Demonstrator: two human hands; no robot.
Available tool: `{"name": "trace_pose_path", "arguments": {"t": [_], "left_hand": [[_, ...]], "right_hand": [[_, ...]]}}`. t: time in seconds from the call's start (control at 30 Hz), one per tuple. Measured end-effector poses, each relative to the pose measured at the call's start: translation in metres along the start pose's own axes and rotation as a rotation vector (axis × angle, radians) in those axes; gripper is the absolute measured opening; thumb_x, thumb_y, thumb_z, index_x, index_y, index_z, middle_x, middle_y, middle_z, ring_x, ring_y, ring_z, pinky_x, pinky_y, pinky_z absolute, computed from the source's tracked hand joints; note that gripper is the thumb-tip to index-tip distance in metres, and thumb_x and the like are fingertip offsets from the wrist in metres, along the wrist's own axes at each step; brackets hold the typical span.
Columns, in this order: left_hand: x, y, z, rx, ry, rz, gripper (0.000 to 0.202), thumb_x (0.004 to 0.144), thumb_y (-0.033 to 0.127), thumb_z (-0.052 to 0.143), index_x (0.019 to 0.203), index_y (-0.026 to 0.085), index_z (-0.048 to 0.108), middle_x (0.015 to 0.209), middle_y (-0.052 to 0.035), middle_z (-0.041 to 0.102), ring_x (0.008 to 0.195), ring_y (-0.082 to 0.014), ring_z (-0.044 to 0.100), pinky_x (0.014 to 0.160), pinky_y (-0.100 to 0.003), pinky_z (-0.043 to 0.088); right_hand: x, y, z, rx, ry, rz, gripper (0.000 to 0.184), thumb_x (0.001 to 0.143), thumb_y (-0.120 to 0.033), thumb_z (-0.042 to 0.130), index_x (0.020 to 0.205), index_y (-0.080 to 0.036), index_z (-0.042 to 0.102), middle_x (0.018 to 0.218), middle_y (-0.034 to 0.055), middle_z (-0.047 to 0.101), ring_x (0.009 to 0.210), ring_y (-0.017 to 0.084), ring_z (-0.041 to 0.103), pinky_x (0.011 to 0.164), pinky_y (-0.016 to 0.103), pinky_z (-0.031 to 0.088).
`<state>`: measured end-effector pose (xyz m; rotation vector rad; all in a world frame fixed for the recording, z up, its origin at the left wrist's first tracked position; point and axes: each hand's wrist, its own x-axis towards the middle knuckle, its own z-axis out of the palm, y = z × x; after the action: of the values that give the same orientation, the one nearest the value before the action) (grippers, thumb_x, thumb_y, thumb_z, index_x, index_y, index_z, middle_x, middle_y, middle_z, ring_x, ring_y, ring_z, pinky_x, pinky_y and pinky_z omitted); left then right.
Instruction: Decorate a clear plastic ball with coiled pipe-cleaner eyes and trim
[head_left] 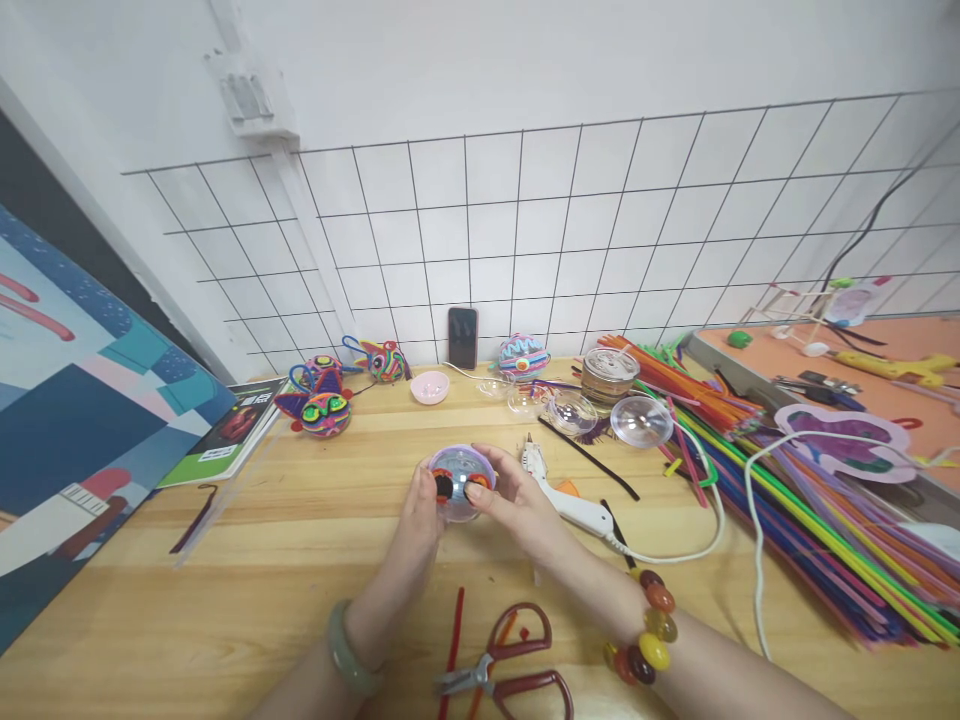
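A clear plastic ball with a purple rim and two round red-and-black eyes is held between both hands above the wooden table. My left hand grips its left side, thumb by the left eye. My right hand grips its right side, fingers curled round it. A green bangle is on my left wrist and a beaded bracelet on my right.
A white glue gun with its cord lies right of the hands. Red scissors and a red pipe cleaner lie near me. Many coloured pipe cleaners fill the right. Clear half-spheres, fuzzy animal figures and a phone stand at the back.
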<state>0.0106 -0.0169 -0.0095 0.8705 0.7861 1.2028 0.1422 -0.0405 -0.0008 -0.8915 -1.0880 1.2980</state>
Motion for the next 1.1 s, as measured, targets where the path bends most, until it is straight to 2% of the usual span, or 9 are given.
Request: {"name": "trace_pose_path", "arguments": {"t": [0.1, 0.4, 0.63, 0.8, 0.97, 1.1], "left_hand": [[-0.002, 0.005, 0.004, -0.058, -0.038, -0.06, 0.063, 0.072, 0.07, 0.048, 0.106, 0.017, 0.058, 0.1, -0.011, 0.068, 0.1, -0.0283, 0.06, 0.084, -0.04, 0.047], [-0.004, 0.012, 0.008, -0.088, -0.048, -0.105, 0.062, 0.076, 0.066, 0.046, 0.11, 0.015, 0.058, 0.109, -0.0127, 0.066, 0.107, -0.0291, 0.058, 0.089, -0.041, 0.045], [-0.004, 0.014, 0.009, -0.082, -0.038, -0.108, 0.061, 0.078, 0.065, 0.045, 0.112, 0.016, 0.057, 0.111, -0.0133, 0.065, 0.106, -0.0288, 0.059, 0.086, -0.041, 0.047], [-0.004, 0.014, 0.008, -0.081, -0.061, -0.14, 0.062, 0.077, 0.066, 0.044, 0.113, 0.016, 0.056, 0.109, -0.0136, 0.066, 0.1, -0.0292, 0.061, 0.081, -0.042, 0.049], [-0.005, 0.012, 0.008, -0.093, -0.088, -0.115, 0.062, 0.075, 0.067, 0.047, 0.11, 0.017, 0.058, 0.107, -0.0127, 0.067, 0.105, -0.03, 0.059, 0.086, -0.043, 0.047], [-0.004, 0.009, 0.007, -0.103, -0.059, -0.088, 0.064, 0.072, 0.068, 0.05, 0.108, 0.016, 0.059, 0.107, -0.0129, 0.067, 0.107, -0.0312, 0.058, 0.088, -0.043, 0.046]], "right_hand": [[0.001, 0.002, -0.001, 0.001, 0.003, -0.002, 0.054, 0.069, -0.039, 0.073, 0.116, -0.023, 0.051, 0.12, 0.0068, 0.059, 0.111, 0.023, 0.054, 0.092, 0.038, 0.045], [0.0, -0.002, 0.001, -0.013, 0.001, 0.013, 0.057, 0.069, -0.044, 0.073, 0.118, -0.023, 0.051, 0.12, 0.0062, 0.06, 0.112, 0.023, 0.055, 0.092, 0.038, 0.045], [-0.003, -0.01, 0.001, -0.035, 0.051, 0.031, 0.046, 0.082, -0.053, 0.054, 0.117, -0.024, 0.055, 0.124, 0.0049, 0.059, 0.115, 0.024, 0.053, 0.097, 0.042, 0.041], [-0.005, -0.016, 0.004, -0.126, 0.049, 0.012, 0.051, 0.076, -0.05, 0.063, 0.119, -0.025, 0.052, 0.12, 0.0048, 0.061, 0.12, 0.024, 0.049, 0.098, 0.041, 0.041], [-0.006, -0.018, 0.006, -0.156, 0.052, -0.006, 0.05, 0.074, -0.049, 0.066, 0.115, -0.025, 0.053, 0.119, 0.0051, 0.061, 0.116, 0.024, 0.051, 0.097, 0.04, 0.041], [-0.006, -0.019, 0.005, -0.143, 0.032, -0.008, 0.05, 0.074, -0.049, 0.065, 0.114, -0.023, 0.053, 0.119, 0.0061, 0.06, 0.113, 0.023, 0.053, 0.096, 0.039, 0.042]]}}
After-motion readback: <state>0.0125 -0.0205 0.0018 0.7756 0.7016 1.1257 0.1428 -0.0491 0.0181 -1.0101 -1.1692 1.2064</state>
